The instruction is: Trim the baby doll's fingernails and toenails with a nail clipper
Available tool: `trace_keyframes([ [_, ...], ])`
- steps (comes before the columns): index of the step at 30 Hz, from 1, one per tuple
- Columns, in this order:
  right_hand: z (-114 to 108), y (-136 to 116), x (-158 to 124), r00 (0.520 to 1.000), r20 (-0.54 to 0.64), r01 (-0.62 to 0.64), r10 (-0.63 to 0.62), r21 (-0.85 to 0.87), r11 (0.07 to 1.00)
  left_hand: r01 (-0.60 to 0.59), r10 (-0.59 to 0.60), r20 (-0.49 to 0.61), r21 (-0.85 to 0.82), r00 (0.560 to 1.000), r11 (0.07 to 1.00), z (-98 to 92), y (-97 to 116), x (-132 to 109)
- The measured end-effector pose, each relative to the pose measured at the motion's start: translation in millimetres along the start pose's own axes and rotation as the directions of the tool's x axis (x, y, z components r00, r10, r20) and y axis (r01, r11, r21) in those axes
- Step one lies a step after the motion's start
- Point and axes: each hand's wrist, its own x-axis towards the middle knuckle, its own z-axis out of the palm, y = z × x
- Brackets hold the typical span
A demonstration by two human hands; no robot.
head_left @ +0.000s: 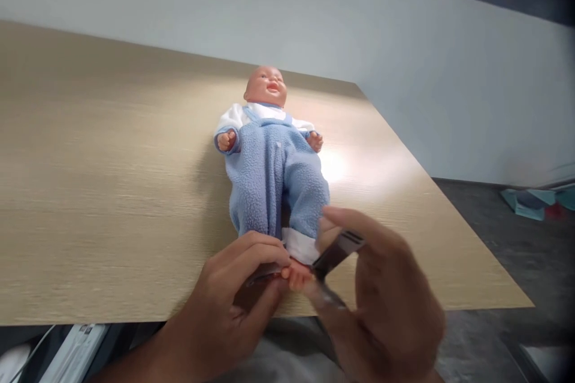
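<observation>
A baby doll in a blue fleece outfit with white sleeves lies on its back on the wooden table, head toward the far edge. Near the front edge, my left hand pinches the toes of the doll's bare foot, just below a white cuff; a thin, shiny piece shows between its thumb and fingers. On the foot's right side, my right hand holds a small metal clipper-like tool between thumb and index finger, its end touching the foot. The tool's lower part is blurred.
Beyond the table stands a pale wall. Teal and red objects lie on the dark floor at the right. A white item and a cable show below the table at the lower left.
</observation>
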Motion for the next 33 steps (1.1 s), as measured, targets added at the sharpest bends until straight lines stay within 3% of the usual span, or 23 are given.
trace_keyframes([
  [4,-30,12,-5,0.987,-0.033,-0.159,0.159,0.0,0.987,-0.058,0.045,0.119,0.107,0.992,0.993,-1.1,0,0],
  [10,-52,29,19,0.988,0.047,-0.136,0.145,-0.149,0.979,-0.185,0.137,0.224,0.21,0.965,0.96,-4.4,-2,4],
  [13,-43,42,46,0.982,0.129,-0.129,0.135,-0.052,0.99,-0.24,0.176,0.231,0.283,0.957,0.929,-3.5,-2,8],
  [17,-10,66,97,0.966,0.241,-0.166,0.095,0.295,0.941,-0.317,0.265,0.181,0.391,0.947,0.864,0.5,-6,11],
  [19,11,75,122,0.915,0.396,-0.247,0.079,0.394,0.885,-0.354,0.313,0.166,0.428,0.935,0.832,2.1,-10,12],
  [22,35,85,147,0.836,0.549,-0.264,0.0,0.401,0.877,-0.42,0.375,0.19,0.433,0.907,0.798,2.2,-16,12],
  [25,44,91,153,0.789,0.612,-0.233,-0.058,0.386,0.893,-0.484,0.44,0.206,0.442,0.874,0.755,0.4,-16,13],
  [29,41,91,146,0.802,0.589,-0.12,-0.101,0.325,0.938,-0.529,0.46,0.265,0.492,0.847,0.691,-1.7,-10,16],
  [33,38,83,139,0.81,0.564,0.051,-0.159,0.202,0.978,-0.534,0.438,0.306,0.471,0.845,0.702,-0.7,-6,19],
])
